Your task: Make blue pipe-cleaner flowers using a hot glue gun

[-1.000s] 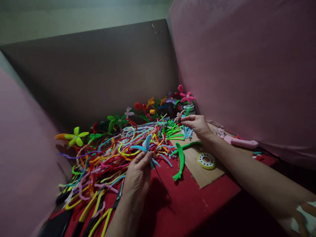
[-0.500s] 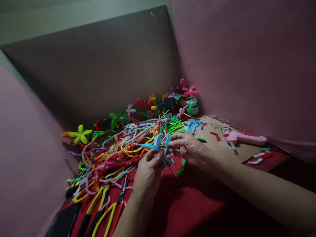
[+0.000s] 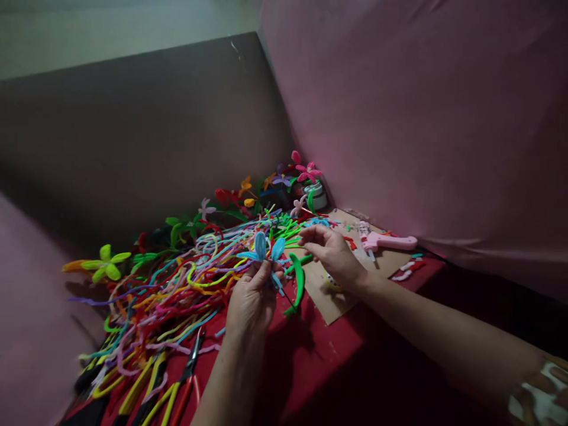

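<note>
Pinched between the thumb and fingers of my left hand is a light blue pipe-cleaner flower, its looped petals pointing up and out. A thin dark stem and blue ends stick out below that hand. Apart from the flower, to its right, my right hand hovers over the board with loosely bent fingers and nothing visible in them. Between the hands and slightly below lies a green pipe-cleaner leaf. Behind my right hand sits a small bunch of light blue pipe-cleaner pieces, partly covered.
A heap of coloured pipe cleaners spreads to the left. Finished pipe-cleaner flowers line the back. On the brown board rests a pink glue gun. Pliers and other yellow-handled tools lie at front left on the red cloth.
My right hand has let go of the blue flower and moved off to the right. The left hand still holds the flower, its petals now more spread. The view has turned rightward.
</note>
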`<action>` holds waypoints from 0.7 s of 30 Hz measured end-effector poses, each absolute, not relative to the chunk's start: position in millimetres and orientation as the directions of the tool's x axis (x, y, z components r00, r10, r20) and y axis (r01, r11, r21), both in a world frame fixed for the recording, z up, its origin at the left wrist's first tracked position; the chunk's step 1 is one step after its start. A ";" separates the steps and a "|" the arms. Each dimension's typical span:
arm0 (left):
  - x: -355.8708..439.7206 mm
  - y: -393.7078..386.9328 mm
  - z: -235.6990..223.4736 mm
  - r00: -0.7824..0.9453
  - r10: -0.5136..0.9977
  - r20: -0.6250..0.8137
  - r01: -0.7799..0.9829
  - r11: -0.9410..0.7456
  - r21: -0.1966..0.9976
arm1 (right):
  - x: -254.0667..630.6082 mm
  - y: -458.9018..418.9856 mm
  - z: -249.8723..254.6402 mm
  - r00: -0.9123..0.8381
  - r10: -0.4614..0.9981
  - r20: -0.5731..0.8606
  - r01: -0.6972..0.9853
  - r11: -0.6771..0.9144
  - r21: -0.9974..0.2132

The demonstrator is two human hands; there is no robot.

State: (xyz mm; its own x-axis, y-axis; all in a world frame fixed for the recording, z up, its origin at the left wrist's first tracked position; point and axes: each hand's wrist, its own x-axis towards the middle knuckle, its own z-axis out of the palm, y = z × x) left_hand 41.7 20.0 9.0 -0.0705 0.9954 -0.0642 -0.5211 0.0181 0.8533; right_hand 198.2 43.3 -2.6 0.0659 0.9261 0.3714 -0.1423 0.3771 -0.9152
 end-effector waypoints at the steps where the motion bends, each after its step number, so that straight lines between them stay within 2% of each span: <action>1: 43.5 20.9 7.0 -0.052 0.997 -0.058 -0.533 0.022 0.846 | 214.6 40.4 -4.0 0.115 0.870 0.480 0.054 0.477 -0.877; 3: 45.5 21.8 1.4 -0.015 0.998 -0.055 -0.548 0.038 0.835 | 251.6 36.5 -10.2 0.093 0.768 0.634 0.494 0.517 -0.699; 4: 45.8 21.7 -1.4 -0.006 0.998 -0.057 -0.551 0.044 0.834 | 270.4 36.1 -14.9 0.075 0.743 0.665 0.663 0.460 -0.590; 5: 45.8 21.2 -4.0 0.004 0.998 -0.058 -0.547 0.050 0.836 | 288.0 36.7 -20.7 0.068 0.748 0.661 0.775 0.377 -0.507; 8: 44.3 19.2 -8.5 0.012 0.999 -0.047 -0.530 0.046 0.847 | 325.9 43.6 -42.2 0.087 0.821 0.564 0.844 0.241 -0.480; 13: 39.9 18.8 -10.8 -0.008 0.999 -0.032 -0.497 0.024 0.867 | 339.0 50.7 -63.9 0.062 0.855 0.515 0.867 0.210 -0.453; 16: 36.9 19.7 -10.5 -0.018 1.000 -0.024 -0.484 0.013 0.875 | 332.5 40.4 -50.4 0.096 0.819 0.565 0.810 0.265 -0.522; 18: 34.5 20.2 -8.2 -0.024 1.000 -0.009 -0.487 -0.004 0.873 | 321.3 29.8 -31.4 0.090 0.783 0.616 0.658 0.417 -0.626; 20: 31.1 20.8 -4.3 -0.049 0.999 0.012 -0.503 -0.035 0.864 | 302.5 21.3 -9.3 0.014 0.783 0.622 0.554 0.512 -0.656; 21: 28.7 21.2 -1.9 -0.071 0.997 0.021 -0.512 -0.055 0.857 | 290.6 18.8 1.3 -0.064 0.829 0.555 0.390 0.533 -0.751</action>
State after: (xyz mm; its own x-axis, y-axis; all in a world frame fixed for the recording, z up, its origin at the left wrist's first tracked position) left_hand 28.7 21.2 -1.9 -0.0709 0.9973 0.0214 -0.5119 -0.0547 0.8573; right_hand 290.6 18.8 1.3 -0.0642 0.8292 0.5553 0.3899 0.5331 -0.7509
